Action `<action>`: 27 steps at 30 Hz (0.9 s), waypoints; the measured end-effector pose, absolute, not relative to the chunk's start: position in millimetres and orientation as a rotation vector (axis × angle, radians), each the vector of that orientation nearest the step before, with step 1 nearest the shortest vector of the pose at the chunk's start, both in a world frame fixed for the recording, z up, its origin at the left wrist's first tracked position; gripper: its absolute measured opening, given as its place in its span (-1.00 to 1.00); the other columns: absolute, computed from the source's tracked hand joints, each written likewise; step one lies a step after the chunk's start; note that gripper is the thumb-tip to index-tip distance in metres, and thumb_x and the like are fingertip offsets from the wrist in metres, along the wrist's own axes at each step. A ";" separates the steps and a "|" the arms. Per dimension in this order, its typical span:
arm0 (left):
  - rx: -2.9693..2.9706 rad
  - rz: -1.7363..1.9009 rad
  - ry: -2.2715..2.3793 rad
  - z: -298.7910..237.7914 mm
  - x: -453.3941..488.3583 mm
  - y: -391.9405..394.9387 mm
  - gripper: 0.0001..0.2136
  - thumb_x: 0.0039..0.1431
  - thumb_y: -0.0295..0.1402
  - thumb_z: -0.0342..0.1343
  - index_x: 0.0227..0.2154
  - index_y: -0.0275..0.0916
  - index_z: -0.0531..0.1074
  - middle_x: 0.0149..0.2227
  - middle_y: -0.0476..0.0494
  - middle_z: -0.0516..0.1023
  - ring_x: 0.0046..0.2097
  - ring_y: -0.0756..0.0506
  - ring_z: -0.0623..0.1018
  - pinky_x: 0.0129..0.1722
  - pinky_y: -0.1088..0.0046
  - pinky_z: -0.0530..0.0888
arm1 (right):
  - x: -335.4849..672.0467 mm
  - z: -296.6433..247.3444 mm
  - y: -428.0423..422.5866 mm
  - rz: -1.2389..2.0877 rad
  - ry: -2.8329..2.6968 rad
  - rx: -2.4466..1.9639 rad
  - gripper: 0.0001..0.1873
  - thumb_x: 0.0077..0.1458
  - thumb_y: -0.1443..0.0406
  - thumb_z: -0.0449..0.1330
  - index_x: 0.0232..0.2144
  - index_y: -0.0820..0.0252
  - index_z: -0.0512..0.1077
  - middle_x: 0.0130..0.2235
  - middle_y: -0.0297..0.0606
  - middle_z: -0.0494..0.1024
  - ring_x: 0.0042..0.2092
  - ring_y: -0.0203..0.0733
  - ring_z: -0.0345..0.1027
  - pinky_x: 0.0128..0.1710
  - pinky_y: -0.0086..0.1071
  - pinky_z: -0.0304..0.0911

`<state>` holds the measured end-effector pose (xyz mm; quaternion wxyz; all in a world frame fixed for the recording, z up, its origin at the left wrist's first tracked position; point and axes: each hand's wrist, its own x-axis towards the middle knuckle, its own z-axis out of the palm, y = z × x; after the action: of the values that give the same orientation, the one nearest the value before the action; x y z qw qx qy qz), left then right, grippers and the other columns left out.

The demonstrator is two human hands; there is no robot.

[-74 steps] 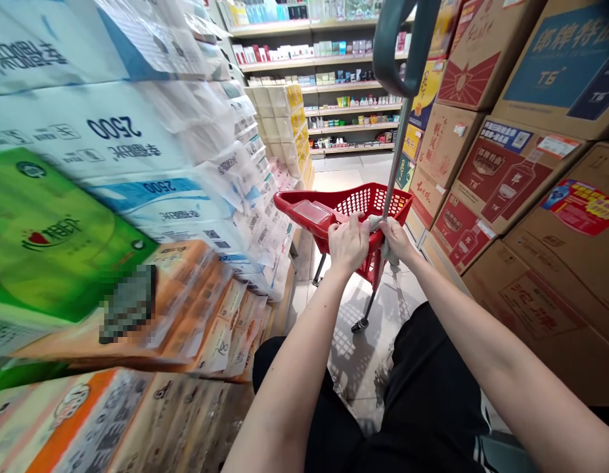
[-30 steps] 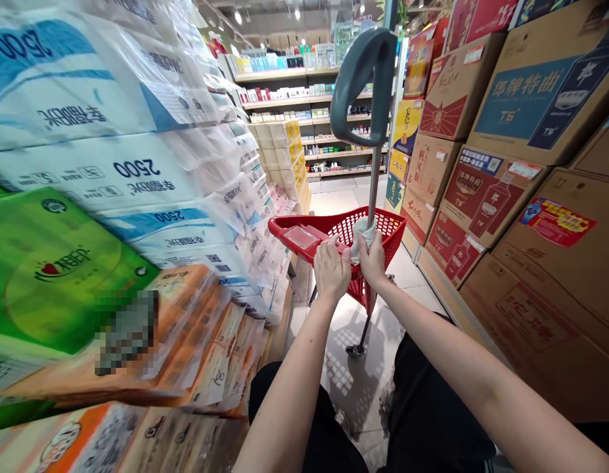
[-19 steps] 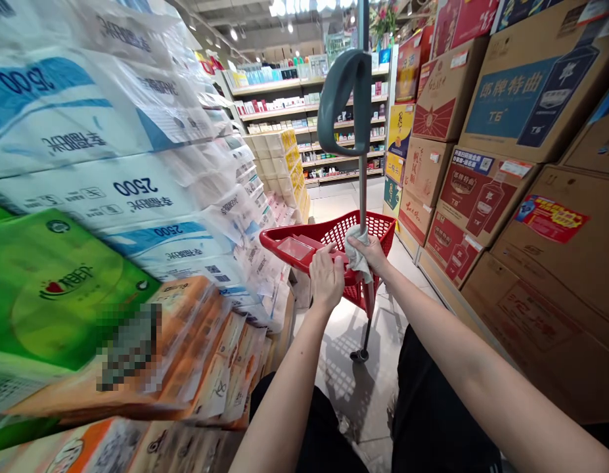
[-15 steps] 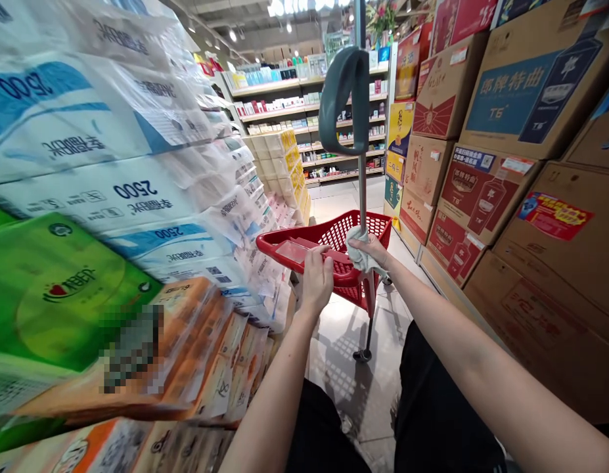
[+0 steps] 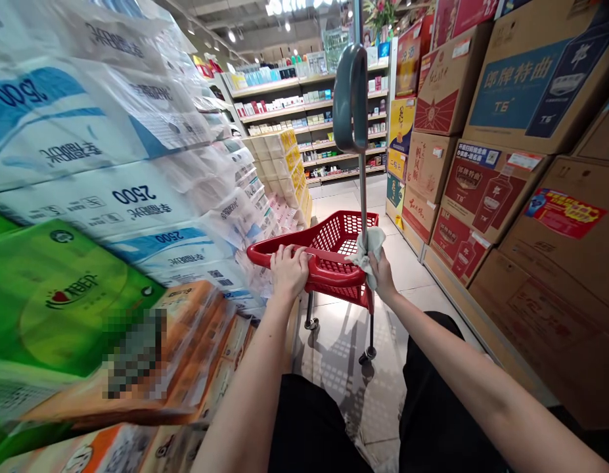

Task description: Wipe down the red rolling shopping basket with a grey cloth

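Two hands of mine are at the red cart (image 5: 336, 274), which stands at twelve o'clock from me. At eleven, my left hand (image 5: 290, 272) lies bent over its near rim; whether it clasps underneath, I cannot tell. At one, my right hand (image 5: 383, 278) grasps a pale cloth (image 5: 376, 244) bunched against the metal pole (image 5: 363, 184) at the cart's near right corner. Higher on that pole sits a grey looped handle (image 5: 342, 108). Farther out, white wrapped packs (image 5: 100, 190) are stacked at ten, a green pack (image 5: 77, 299) lies at nine, printed cartons (image 5: 486, 197) rise at two, and stocked shelves (image 5: 269, 90) stand well beyond the cart at twelve.
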<state>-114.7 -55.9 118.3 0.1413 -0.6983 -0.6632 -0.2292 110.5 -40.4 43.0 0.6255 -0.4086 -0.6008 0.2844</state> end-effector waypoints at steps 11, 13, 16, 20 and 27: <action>-2.039 -0.714 -1.891 114.1 -121.7 -54.6 -0.58 0.28 -0.22 -0.29 -0.01 -0.11 0.42 0.12 -0.15 0.33 0.23 -0.23 0.18 0.22 0.10 0.04 | 104.4 48.7 -83.4 0.120 -1.621 -0.946 -0.71 0.21 0.19 -0.07 -0.14 0.10 0.38 -0.09 -0.12 0.45 0.04 -0.01 0.24 0.06 -0.06 0.13; -2.043 -0.709 -1.898 114.4 -120.3 -53.1 -0.58 0.28 -0.21 -0.29 0.00 -0.11 0.41 0.13 -0.15 0.33 0.23 -0.23 0.18 0.22 0.10 0.04 | 109.4 69.3 -73.8 0.084 -1.818 -0.990 -0.70 0.20 0.15 -0.05 -0.27 0.12 0.44 -0.25 -0.12 0.51 -0.07 0.01 0.30 -0.01 -0.08 0.15; -2.035 -0.703 -1.904 115.2 -114.0 -53.5 -0.58 0.27 -0.21 -0.28 0.02 -0.12 0.40 0.13 -0.16 0.33 0.23 -0.23 0.18 0.22 0.09 0.05 | 110.2 96.5 -60.4 -0.009 -2.014 -1.119 -0.59 0.17 0.08 -0.01 -0.55 0.14 0.44 -0.51 -0.15 0.46 -0.27 -0.03 0.34 -0.13 -0.13 0.17; -2.009 -0.718 -1.896 115.6 -101.8 -58.7 -0.58 0.27 -0.21 -0.27 0.04 -0.13 0.38 0.13 -0.18 0.32 0.23 -0.25 0.19 0.21 0.05 0.05 | 104.3 105.3 -62.2 -0.048 -2.024 -1.218 -0.48 0.21 0.07 -0.05 -0.68 0.13 0.38 -0.64 -0.22 0.36 -0.43 -0.13 0.30 -0.15 -0.16 0.15; -1.994 -0.716 -1.902 114.8 -96.8 -62.9 -0.57 0.27 -0.21 -0.28 0.06 -0.16 0.36 0.13 -0.22 0.32 0.23 -0.27 0.19 0.21 0.03 0.05 | 98.1 71.1 -105.1 -0.050 -1.722 -1.069 -0.68 0.21 0.13 -0.04 -0.15 0.07 0.43 -0.14 -0.11 0.46 -0.06 0.02 0.28 -0.04 -0.11 0.16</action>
<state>-96.8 -62.9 114.8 0.1469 -0.6927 -0.6608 -0.2488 98.1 -105.1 71.1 0.5289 -0.4474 -0.7209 -0.0210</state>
